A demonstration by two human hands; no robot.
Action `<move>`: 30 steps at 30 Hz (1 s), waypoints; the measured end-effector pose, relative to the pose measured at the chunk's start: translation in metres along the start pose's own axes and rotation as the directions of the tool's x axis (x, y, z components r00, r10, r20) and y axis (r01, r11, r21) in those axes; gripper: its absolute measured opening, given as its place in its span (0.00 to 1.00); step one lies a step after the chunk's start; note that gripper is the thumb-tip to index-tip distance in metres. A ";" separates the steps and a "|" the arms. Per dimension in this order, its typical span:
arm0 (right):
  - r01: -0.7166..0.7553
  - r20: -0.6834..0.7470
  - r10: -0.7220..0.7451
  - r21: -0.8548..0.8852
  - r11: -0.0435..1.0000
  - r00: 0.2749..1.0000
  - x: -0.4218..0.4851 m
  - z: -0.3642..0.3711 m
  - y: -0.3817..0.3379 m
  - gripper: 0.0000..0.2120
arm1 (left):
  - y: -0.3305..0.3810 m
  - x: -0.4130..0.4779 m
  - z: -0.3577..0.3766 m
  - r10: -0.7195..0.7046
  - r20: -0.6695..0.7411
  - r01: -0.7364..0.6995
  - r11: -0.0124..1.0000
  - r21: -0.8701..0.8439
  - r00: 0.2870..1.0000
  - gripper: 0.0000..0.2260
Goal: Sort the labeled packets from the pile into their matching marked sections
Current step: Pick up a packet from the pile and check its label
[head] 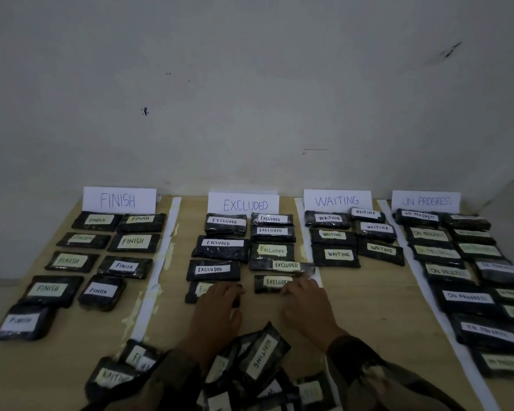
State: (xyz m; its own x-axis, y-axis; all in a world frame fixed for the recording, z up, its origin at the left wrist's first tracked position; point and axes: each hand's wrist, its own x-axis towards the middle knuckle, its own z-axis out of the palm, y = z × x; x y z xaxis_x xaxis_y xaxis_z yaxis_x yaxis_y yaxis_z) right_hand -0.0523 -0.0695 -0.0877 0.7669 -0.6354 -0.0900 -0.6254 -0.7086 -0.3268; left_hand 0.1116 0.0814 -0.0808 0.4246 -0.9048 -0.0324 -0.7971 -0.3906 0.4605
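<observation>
Packets in dark wrap cover a wooden counter (pixel 368 292), and it's split by white strips (pixel 149 292) into four lanes so each label has a home: FINISH sign (pixel 119 200), EXCLUDED sign (pixel 244 204), WAITING sign (pixel 337 200), ON PROGRESS sign (pixel 426 201), all propped at the far edge. Rows run two abreast under each sign, labels up so they read at a glance. Down at the near edge sits the unsorted pile (pixel 250 369), a WAITING label showing on top, jumbled between the sleeves. Now both hands are out in the EXCLUDED lane, closing off its nearest row. Left hand (pixel 217 310) rests on the near-left packet (pixel 196 289), covering most of its label. Right hand (pixel 306 310) meets the right end of the near-right packet (pixel 272 283). Left fingers (pixel 224 292) and right fingers (pixel 298 287) lie fairly straight and close together, thumbs back, pinching nothing. That looks like squaring up, not lifting.
</observation>
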 end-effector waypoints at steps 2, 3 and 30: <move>0.072 0.138 -0.080 0.064 0.995 0.987 -0.008 -0.001 -0.011 0.13 | -0.005 -0.007 -0.004 -0.021 0.001 0.021 1.000 0.001 1.000 0.21; 0.091 0.189 -0.110 0.104 0.990 0.976 -0.012 -0.001 -0.017 0.12 | -0.009 -0.010 -0.005 -0.031 0.001 0.031 0.999 -0.004 1.000 0.23; -0.204 0.110 0.175 0.633 0.747 0.978 -0.053 -0.025 -0.093 0.31 | 0.008 -0.061 -0.032 0.022 0.124 0.010 0.968 -0.249 0.992 0.18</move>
State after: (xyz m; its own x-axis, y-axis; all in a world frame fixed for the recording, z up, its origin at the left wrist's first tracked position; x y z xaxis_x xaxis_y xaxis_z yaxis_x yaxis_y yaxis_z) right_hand -0.0384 0.0230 -0.0292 0.6569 -0.7119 -0.2483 -0.5327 -0.2053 -0.8210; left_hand 0.0931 0.1390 -0.0463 0.3509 -0.9270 -0.1321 -0.6606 -0.3451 0.6668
